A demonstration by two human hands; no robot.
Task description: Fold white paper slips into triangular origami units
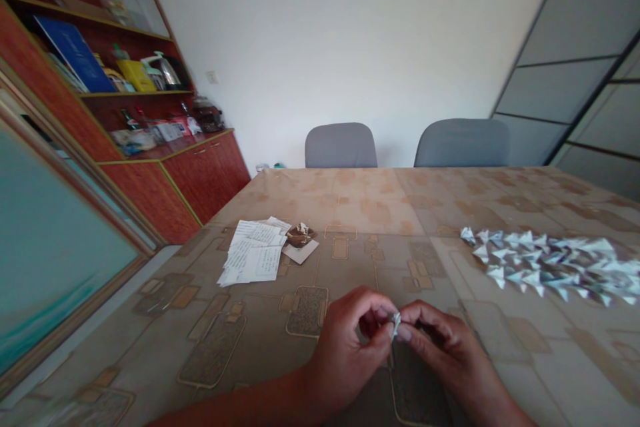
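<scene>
Between my two hands is a small folded piece of paper [395,325], pale with darker marks. My left hand [350,340] pinches it from the left with thumb and forefinger. From the right, the thumb and forefinger of my right hand [445,347] close on it too. My fingers cover much of the paper, so its full shape is hidden. Both hands are just above the near part of the table. Off to the right lie rows of folded paper pieces [550,263] with pointed tips. Printed paper sheets [255,250] lie in a loose pile at the left.
A patterned cloth covers the table [345,193]. Beside the sheets lies a brown picture card [301,235]. Two grey chairs [341,145] stand at the far edge, before a white wall. A red-brown cabinet [200,170] with filled shelves is at the left.
</scene>
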